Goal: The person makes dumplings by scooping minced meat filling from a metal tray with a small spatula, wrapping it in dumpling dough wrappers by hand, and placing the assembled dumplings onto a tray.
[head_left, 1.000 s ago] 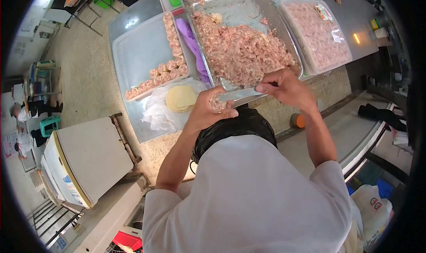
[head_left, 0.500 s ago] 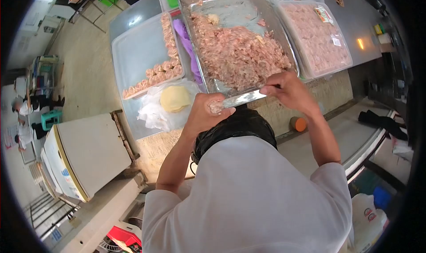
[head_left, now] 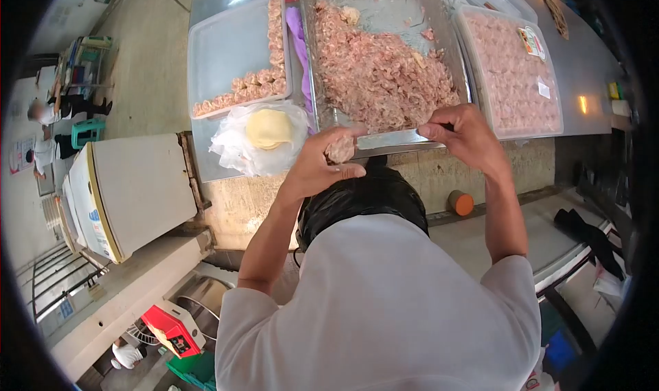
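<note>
My left hand [head_left: 317, 163] is cupped around a meat-filled dumpling [head_left: 340, 149], its pink filling showing at the top. In my right hand [head_left: 470, 135] is a flat metal spatula [head_left: 395, 139], its blade pointing left with the tip close to the dumpling. Both hands are at the near edge of a metal tray [head_left: 461, 61] that holds a heap of minced meat [head_left: 388, 82]. Left of my left hand, a stack of round yellow wrappers [head_left: 268, 129] lies on a white plastic bag [head_left: 230, 147].
A plastic tray [head_left: 226, 48] at the left carries rows of dumplings [head_left: 257, 85]. A purple cloth [head_left: 295, 34] lies between the trays. To the right is a clear container [head_left: 511, 75] packed with dumplings. People [head_left: 51, 109] are in the far left background.
My left hand has turned and loosened, showing more of the dumpling. The spatula has shifted slightly right and up with my right hand. The whole view has also shifted.
</note>
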The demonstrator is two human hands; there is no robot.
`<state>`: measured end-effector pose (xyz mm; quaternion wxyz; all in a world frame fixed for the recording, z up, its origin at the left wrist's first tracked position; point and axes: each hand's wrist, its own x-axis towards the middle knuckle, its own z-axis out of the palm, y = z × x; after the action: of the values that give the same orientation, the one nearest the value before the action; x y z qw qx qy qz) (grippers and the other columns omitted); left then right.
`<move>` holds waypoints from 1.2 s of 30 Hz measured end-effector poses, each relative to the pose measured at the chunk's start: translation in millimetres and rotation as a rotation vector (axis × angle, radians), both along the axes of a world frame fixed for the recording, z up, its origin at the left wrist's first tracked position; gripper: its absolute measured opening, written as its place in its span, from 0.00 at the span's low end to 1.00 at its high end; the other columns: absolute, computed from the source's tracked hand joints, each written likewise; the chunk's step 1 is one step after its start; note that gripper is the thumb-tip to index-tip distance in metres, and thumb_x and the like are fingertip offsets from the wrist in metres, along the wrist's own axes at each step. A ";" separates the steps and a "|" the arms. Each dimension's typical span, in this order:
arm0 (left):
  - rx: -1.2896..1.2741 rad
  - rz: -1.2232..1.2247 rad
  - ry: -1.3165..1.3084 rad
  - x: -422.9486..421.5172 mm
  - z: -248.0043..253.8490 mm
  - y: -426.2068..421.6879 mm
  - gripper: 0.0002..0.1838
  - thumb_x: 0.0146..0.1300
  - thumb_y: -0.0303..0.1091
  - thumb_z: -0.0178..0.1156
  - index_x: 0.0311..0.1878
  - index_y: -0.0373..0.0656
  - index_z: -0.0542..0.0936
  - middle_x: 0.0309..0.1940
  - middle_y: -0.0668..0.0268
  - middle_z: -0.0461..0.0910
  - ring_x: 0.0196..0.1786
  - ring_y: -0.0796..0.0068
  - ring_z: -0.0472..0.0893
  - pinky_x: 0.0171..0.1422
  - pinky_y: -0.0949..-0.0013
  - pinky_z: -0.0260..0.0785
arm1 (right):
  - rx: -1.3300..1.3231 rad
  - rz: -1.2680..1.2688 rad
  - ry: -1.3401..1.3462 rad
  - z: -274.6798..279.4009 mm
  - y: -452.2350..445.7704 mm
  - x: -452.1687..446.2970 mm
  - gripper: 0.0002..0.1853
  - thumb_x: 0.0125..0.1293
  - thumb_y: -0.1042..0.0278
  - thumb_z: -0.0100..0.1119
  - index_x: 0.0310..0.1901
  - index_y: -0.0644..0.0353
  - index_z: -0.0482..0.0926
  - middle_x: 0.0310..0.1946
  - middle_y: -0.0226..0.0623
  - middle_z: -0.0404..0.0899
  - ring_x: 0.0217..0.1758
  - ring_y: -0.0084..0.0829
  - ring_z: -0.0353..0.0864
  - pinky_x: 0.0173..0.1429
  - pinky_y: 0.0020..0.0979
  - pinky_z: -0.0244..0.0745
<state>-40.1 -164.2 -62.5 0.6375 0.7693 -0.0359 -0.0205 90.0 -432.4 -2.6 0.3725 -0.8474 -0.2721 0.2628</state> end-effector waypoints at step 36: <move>-0.030 -0.019 0.119 -25.6 -8.6 179.9 0.25 0.52 0.32 0.80 0.52 0.37 0.84 0.41 0.68 0.83 0.40 0.79 0.80 0.49 0.72 0.73 | 0.014 0.030 -0.108 3.9 198.7 -30.1 0.21 0.71 0.59 0.65 0.27 0.70 0.77 0.16 0.39 0.63 0.23 0.28 0.60 0.29 0.37 0.60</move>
<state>-65.7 15.7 -71.1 0.6498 0.7567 -0.0055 -0.0714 59.9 -233.6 1.3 0.3593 -0.8536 -0.3064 0.2202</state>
